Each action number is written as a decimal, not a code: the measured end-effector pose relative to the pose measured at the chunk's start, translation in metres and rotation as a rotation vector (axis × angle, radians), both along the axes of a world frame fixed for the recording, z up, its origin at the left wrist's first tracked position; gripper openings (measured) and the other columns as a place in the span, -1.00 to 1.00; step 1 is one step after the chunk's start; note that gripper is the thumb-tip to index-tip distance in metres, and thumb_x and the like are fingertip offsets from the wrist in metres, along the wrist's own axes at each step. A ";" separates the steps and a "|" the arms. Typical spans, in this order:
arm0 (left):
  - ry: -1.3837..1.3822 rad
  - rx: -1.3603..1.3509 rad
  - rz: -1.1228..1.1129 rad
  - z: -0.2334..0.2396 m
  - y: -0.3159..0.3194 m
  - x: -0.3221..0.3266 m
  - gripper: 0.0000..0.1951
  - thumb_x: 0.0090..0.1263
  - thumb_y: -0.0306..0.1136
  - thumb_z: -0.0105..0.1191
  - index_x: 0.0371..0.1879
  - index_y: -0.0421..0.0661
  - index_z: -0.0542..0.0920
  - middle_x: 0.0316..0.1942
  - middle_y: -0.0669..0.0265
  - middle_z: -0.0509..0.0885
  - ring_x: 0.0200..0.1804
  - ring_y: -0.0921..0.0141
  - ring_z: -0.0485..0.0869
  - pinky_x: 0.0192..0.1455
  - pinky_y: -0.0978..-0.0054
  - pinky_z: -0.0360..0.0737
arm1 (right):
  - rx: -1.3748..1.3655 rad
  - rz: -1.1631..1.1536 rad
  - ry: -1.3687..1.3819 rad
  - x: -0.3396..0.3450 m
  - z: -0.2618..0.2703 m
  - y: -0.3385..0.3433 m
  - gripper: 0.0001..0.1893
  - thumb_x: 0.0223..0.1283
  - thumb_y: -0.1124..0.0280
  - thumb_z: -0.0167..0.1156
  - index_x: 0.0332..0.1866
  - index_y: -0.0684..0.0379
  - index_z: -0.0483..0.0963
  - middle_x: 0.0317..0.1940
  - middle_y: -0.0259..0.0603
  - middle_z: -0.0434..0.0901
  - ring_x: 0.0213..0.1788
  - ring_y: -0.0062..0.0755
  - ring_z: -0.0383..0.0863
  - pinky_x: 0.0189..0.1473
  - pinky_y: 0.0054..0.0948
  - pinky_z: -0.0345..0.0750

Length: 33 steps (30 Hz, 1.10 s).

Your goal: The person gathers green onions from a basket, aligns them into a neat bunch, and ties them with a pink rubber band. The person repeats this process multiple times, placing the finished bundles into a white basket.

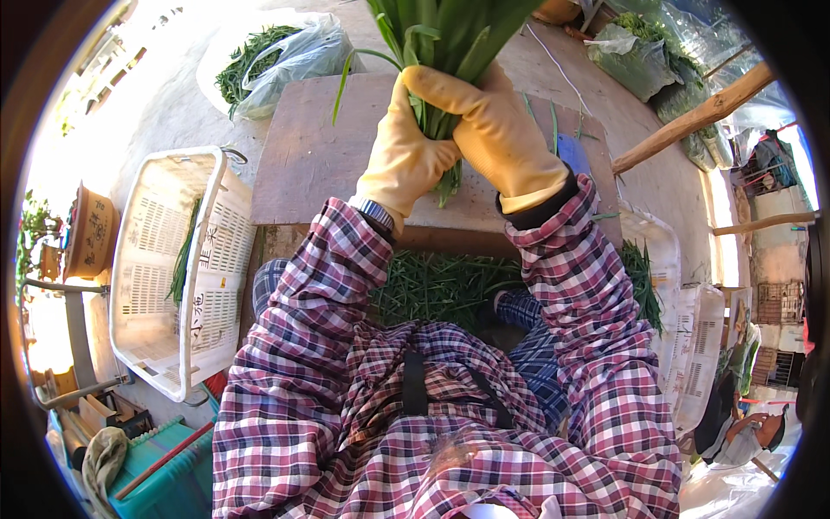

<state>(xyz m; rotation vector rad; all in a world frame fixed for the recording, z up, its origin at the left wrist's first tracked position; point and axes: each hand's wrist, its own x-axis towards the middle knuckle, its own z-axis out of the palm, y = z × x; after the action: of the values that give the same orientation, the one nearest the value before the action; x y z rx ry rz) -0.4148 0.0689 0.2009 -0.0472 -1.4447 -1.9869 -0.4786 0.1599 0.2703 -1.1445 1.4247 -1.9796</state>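
Both hands wear yellow rubber gloves and grip a bunch of garlic chives (447,39) above the board. My left hand (405,152) wraps the stems from the left, and a wristwatch (375,213) shows below its glove. My right hand (502,139) closes around the bunch from the right, its thumb across the front. Trimmed stem ends hang beneath the gloves; the leaf tips run out of view at the top. Under the hands is a low wooden board table (311,156). Loose chive leaves (447,285) lie heaped between the knees.
A white plastic crate (220,285) bearing writing stands at left, with some chives inside. Another white crate (655,246) stands at right. A flat blue object (573,154) rests on the board. Beyond are a plastic bag of greens (305,58) and a wooden pole (697,117).
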 end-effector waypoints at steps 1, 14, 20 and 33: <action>0.000 0.026 0.042 0.001 0.001 -0.001 -0.34 0.23 -0.52 0.49 0.31 -0.17 0.46 0.16 0.31 0.70 0.09 0.49 0.67 0.17 0.48 0.66 | -0.011 0.007 0.093 -0.002 0.004 0.001 -0.40 0.39 0.22 0.41 0.47 0.10 0.43 0.16 -0.26 0.71 0.16 -0.40 0.69 0.25 -0.39 0.60; 0.267 0.751 -0.304 -0.016 -0.024 0.126 -0.59 0.55 -0.29 0.14 0.32 -0.12 0.52 -0.08 0.34 0.77 0.12 0.25 0.73 0.53 -0.01 0.46 | 0.445 0.627 -0.203 0.037 -0.068 0.090 -0.22 0.43 -0.20 0.23 0.41 0.36 0.46 0.19 0.07 0.67 0.20 -0.27 0.66 0.25 -0.41 0.59; 0.276 0.712 -0.047 -0.030 -0.021 0.180 -0.57 0.51 -0.34 0.20 0.32 -0.10 0.52 0.01 0.30 0.79 0.17 0.22 0.72 0.52 -0.07 0.46 | 0.747 -0.039 -0.122 0.072 -0.047 0.132 -0.75 0.50 0.33 0.25 0.06 0.28 0.67 -0.33 -0.34 0.71 -0.34 -0.66 0.57 -0.21 -0.66 0.51; 0.201 0.568 0.038 -0.022 0.007 0.210 -0.54 0.49 -0.37 0.20 0.34 -0.12 0.50 0.03 0.21 0.76 0.17 0.15 0.70 0.46 -0.16 0.49 | 0.348 -0.100 0.434 0.145 -0.034 0.143 -0.91 0.27 0.40 0.36 -0.22 0.17 0.69 -0.36 -0.07 0.71 -0.30 -0.07 0.75 -0.24 -0.30 0.64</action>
<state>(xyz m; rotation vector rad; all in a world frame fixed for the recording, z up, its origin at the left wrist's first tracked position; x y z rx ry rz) -0.2047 0.0761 0.1785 0.0297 -0.7170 -2.2171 -0.3333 0.3025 0.2367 -1.4095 1.9841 -1.5086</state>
